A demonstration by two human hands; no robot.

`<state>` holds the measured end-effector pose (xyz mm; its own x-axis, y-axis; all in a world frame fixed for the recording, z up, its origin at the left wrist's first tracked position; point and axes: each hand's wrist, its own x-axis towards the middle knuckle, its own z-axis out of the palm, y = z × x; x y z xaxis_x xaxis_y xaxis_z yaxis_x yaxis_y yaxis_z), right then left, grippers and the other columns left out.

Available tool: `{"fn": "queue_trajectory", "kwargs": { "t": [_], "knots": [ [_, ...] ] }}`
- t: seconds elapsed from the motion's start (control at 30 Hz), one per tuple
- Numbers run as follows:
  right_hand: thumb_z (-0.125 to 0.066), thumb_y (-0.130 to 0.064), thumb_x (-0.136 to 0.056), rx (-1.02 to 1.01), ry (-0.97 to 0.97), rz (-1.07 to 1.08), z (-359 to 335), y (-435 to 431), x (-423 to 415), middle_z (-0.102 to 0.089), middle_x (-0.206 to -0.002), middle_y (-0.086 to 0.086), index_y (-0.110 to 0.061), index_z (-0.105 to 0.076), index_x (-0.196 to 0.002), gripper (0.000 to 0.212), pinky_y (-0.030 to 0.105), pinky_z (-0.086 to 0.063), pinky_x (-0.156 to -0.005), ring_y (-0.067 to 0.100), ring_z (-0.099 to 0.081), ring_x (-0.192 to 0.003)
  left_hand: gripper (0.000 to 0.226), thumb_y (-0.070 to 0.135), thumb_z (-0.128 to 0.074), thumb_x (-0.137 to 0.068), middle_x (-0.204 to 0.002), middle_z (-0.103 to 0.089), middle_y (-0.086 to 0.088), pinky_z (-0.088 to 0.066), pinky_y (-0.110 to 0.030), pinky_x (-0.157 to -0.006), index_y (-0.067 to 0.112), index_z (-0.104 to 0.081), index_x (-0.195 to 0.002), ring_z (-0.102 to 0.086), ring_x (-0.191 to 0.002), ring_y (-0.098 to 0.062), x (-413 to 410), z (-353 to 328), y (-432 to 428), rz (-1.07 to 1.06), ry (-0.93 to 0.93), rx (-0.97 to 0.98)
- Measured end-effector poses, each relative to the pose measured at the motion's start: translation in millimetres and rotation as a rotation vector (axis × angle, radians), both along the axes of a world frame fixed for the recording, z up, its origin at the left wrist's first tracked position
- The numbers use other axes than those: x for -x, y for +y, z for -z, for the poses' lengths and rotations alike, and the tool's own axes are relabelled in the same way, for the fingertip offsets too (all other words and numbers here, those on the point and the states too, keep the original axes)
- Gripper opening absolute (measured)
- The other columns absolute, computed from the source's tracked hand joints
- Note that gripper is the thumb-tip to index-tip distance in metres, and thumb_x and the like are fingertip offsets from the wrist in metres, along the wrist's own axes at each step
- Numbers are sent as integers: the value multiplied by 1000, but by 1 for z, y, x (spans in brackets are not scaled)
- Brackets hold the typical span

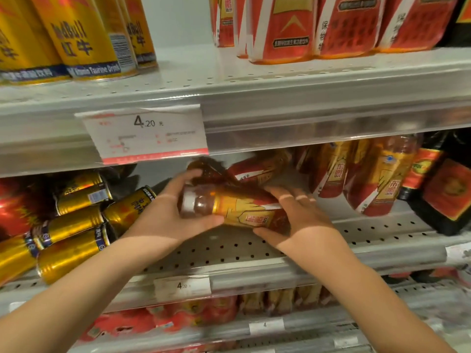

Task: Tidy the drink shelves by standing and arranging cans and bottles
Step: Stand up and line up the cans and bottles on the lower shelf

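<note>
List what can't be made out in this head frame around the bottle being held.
- Bottle: lower end hidden under the right hand; label text blurred.
- Left hand: fingers behind the bottle neck hidden.
- Second fallen bottle behind: mostly covered by the held one and shelf shadow.
- Price tag: small print too blurred.
- Toppled gold cans: cut off at the left edge.

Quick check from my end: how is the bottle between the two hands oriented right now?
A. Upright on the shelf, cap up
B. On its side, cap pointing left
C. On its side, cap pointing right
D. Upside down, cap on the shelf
B: the bottle lies roughly horizontal above the perforated shelf, its white cap end in the left hand and its base in the right hand.
</note>
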<state>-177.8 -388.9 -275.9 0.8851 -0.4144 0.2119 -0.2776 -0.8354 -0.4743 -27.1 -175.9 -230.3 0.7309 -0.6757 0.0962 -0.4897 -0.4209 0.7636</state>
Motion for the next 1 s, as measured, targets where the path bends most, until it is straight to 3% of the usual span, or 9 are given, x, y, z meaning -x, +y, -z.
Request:
{"fn": "queue_trajectory", "kwargs": {
  "t": [0.17,0.23,0.37,0.5,0.57,0.63,0.73,0.87,1.0],
  "knots": [
    [-66,-70,-77,6,-144,156,7,-10,12,-46,-135,0,-37,-35,-145,82,30,-41,-98,20,-43,-123,90,56,-83,-58,-113,-72,15,-52,-18,-92,42,-48,-139,-67,-105,2,18,8,-44,-99,183,331],
    [-68,-66,-78,13,-212,182,10,-15,20,-49,-133,1,-33,-38,-145,80,32,-44,-97,21,-46,-121,79,48,-84,-65,-116,-73,13,-52,-32,-101,35,-53,-137,-68,-107,-1,28,15,-60,-85,229,421],
    [-69,-67,-77,-91,-294,226,13,-23,35,-56,-124,-7,-31,-40,-140,78,26,-51,-84,14,-57,-108,69,33,-89,-73,-121,-71,11,-55,-37,-98,36,-52,-131,-67,-115,-10,46,15,-100,-3,151,535],
    [-55,-78,-77,-186,-155,323,13,-35,47,-65,-101,-9,-34,-35,-128,70,33,-55,-69,19,-64,-87,69,30,-86,-79,-121,-65,27,-57,-20,-89,49,-47,-132,-64,-109,6,72,9,-144,120,73,364],
    [-54,-74,-79,-137,-148,340,11,-41,53,-64,-107,-2,-26,-44,-130,71,37,-56,-76,23,-62,-95,66,42,-83,-79,-115,-61,37,-54,-13,-83,57,-43,-130,-60,-104,15,80,6,-156,126,-10,213],
    [-58,-68,-81,23,-140,380,6,-47,58,-57,-122,10,-12,-54,-132,76,39,-52,-89,31,-55,-112,63,49,-79,-80,-110,-60,38,-50,-17,-90,54,-42,-132,-59,-104,14,83,4,-161,124,-50,102],
    [-64,-62,-81,59,-163,416,0,-47,68,-54,-119,11,-13,-49,-133,73,44,-53,-87,32,-53,-109,64,51,-77,-82,-121,-59,31,-48,-22,-94,43,-48,-139,-56,-110,10,87,3,-167,139,-23,57],
    [-66,-47,-84,-45,-225,409,5,-46,87,-47,-94,-10,-26,-47,-108,37,34,-50,-76,15,-48,-92,53,51,-77,-83,-110,-56,34,-44,-13,-82,44,-51,-128,-54,-105,14,93,8,-184,93,-32,104],
    [-55,-37,-90,-70,-276,262,12,-39,99,-40,-87,-19,-35,-42,-88,13,18,-39,-65,5,-43,-89,53,50,-78,-82,-107,-56,35,-46,-16,-87,44,-49,-125,-55,-105,12,102,15,-193,29,32,165]
  ]
}}
